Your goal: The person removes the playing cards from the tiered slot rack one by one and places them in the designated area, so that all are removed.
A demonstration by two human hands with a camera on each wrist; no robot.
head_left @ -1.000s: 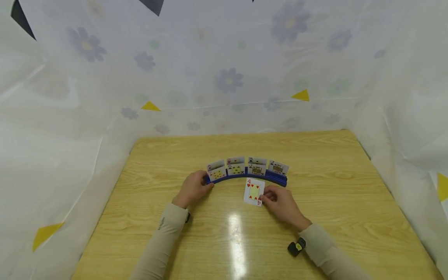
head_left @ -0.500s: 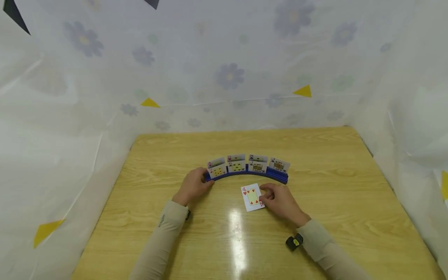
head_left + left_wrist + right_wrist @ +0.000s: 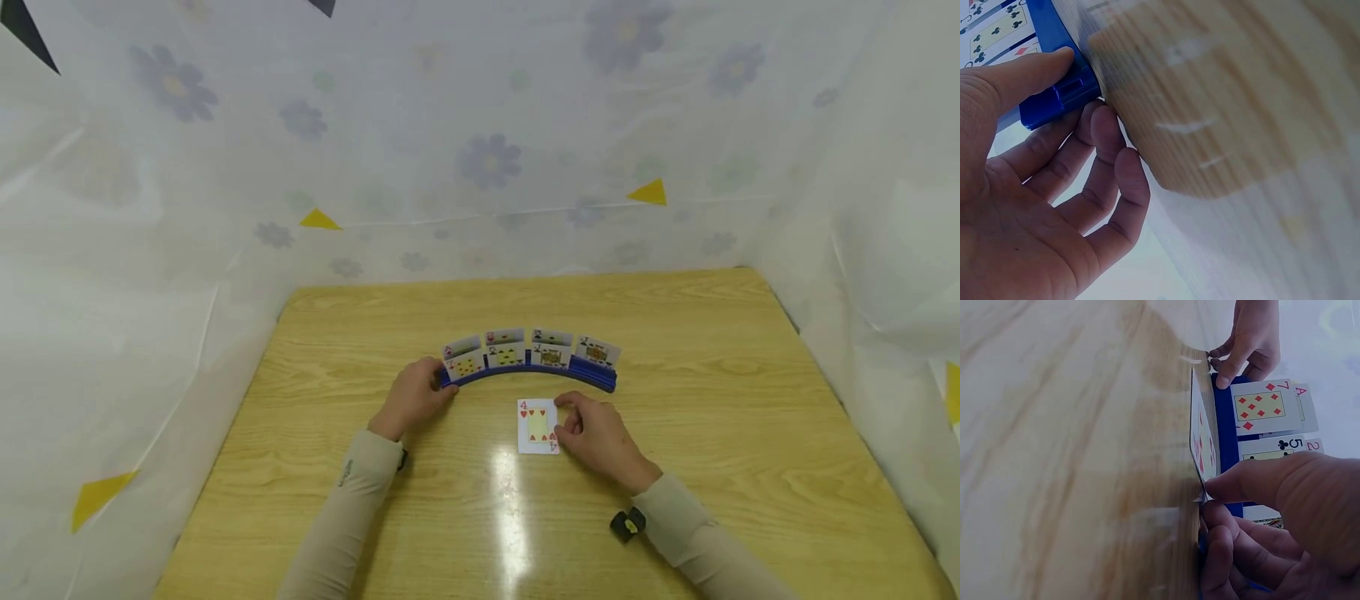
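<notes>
Four of hearts (image 3: 537,426) lies face up near the middle of the table (image 3: 750,433), just in front of the blue card rack (image 3: 592,377). Right hand (image 3: 596,437) pinches its right edge. Left hand (image 3: 411,400) grips the rack's left end, where more cards (image 3: 506,351) stand.

Left hand (image 3: 411,398) at the left end of the blue card holder (image 3: 528,374), thumb and curled fingers gripping it, right hand (image 3: 596,435) just in front of the holder, thumb and fingertips pinching the four of hearts (image 3: 537,426) by its right edge, both forearms in beige sleeves angled inward.
</notes>
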